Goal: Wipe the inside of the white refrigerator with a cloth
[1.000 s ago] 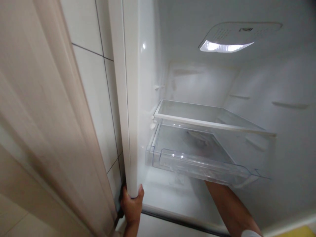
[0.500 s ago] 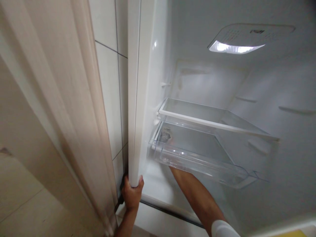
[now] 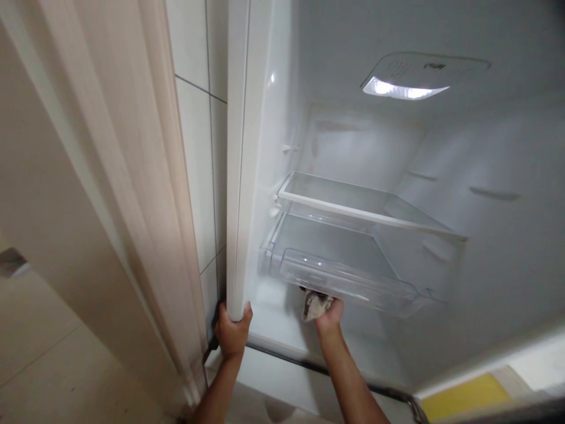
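Note:
My left hand is wrapped around the front edge of the refrigerator's left side wall, thumb on the inner side. Just under the clear plastic drawer, my right hand grips a crumpled, patterned whitish cloth. Part of the cloth and the fingertips are hidden behind the drawer's lower front. Above the drawer sits a glass shelf with a white front rim.
A lit lamp is set in the refrigerator's ceiling. Close on the left stand a wooden door frame and a tiled wall. A dark seal runs along the bottom opening. Something yellow lies at lower right.
My right hand has come forward from under the drawer, bringing the cloth into plain sight below its front. My left hand keeps its hold on the wall edge. The view has shifted slightly.

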The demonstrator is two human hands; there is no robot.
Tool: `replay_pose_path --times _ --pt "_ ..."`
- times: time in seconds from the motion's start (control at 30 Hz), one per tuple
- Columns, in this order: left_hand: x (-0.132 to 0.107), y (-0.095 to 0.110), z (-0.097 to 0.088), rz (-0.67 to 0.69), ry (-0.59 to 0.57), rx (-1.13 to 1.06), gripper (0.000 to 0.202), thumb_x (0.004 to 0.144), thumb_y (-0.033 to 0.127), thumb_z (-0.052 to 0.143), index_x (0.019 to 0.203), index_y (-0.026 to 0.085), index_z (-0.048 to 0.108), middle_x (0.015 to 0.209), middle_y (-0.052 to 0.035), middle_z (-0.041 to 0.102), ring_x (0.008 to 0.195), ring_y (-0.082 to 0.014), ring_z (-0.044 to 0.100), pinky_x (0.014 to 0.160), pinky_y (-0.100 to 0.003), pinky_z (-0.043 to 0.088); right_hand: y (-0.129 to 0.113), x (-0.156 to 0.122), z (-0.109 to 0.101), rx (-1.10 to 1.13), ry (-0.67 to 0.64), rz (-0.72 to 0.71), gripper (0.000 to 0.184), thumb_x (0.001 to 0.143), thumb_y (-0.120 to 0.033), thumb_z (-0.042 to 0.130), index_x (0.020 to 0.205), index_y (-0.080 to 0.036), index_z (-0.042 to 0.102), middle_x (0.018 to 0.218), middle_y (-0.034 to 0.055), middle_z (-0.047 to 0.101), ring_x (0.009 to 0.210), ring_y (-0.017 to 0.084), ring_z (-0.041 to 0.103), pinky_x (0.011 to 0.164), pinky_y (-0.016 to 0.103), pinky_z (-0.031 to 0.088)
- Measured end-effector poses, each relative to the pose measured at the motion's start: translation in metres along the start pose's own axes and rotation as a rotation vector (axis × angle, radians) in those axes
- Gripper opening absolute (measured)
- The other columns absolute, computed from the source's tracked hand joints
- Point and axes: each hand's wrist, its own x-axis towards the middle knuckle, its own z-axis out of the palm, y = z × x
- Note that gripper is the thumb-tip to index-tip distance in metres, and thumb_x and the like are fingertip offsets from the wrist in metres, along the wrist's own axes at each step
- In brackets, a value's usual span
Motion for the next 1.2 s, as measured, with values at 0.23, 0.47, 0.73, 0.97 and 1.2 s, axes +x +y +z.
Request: replay_pose_path --times 0.23,0.47,0.73,0.97,1.2 --pt "0.001 0.002 0.000 0.005 0.010 0.059 0.045 0.076 0.065 0.055 0.086 0.021 0.058 0.075 -0.0112 0.068 0.074 -0.0313 0.068 0.062 -0.036 0.047 -0.073 -0.005 -0.037 -0.027 0.217 -0.218 0.018 0.065 -0.033 0.076 0.069 -0.023 0.061 0.060 -0.0069 0.066 0.055 0.013 0.063 0.054 0.025 0.057" --pt "0.003 -0.002 0.002 0.010 0.010 0.060 0.047 0.074 0.065 0.056 0.088 0.020 0.058 0.077 -0.0132 0.070 0.073 -0.0323 0.068 0.064 -0.037 0.048 -0.077 0.014 -0.025 0.004 0.271 -0.291 0.025 0.070 -0.043 0.075 0.069 -0.025 0.058 0.056 -0.0060 0.062 0.053 0.014 0.060 0.047 0.025 0.053" --pt "0.003 -0.005 0.004 -0.002 0.005 0.041 0.048 0.075 0.067 0.054 0.089 0.021 0.058 0.080 -0.0132 0.070 0.079 -0.0329 0.069 0.068 -0.038 0.050 -0.079 0.010 -0.023 0.022 0.258 -0.256 0.019 0.075 -0.045 0.070 0.072 -0.027 0.064 0.060 -0.0045 0.066 0.059 0.016 0.066 0.052 0.028 0.056" --pt "0.004 -0.004 0.004 -0.014 0.005 0.085 0.048 0.075 0.066 0.054 0.090 0.020 0.059 0.079 -0.0133 0.070 0.079 -0.0336 0.069 0.068 -0.039 0.050 -0.055 -0.019 -0.011 0.024 0.273 -0.175 0.022 0.071 -0.042 0.078 0.074 -0.024 0.065 0.062 -0.0067 0.070 0.056 0.013 0.067 0.059 0.027 0.061" --pt "0.005 0.012 -0.005 -0.065 -0.072 0.147 0.052 0.079 0.059 0.057 0.106 0.015 0.061 0.088 -0.0176 0.073 0.085 -0.0368 0.071 0.073 -0.041 0.051 -0.004 -0.108 -0.004 0.081 0.318 0.159 0.038 0.065 -0.050 0.088 0.088 -0.022 0.076 0.083 0.0010 0.080 0.067 0.019 0.075 0.073 0.034 0.065"
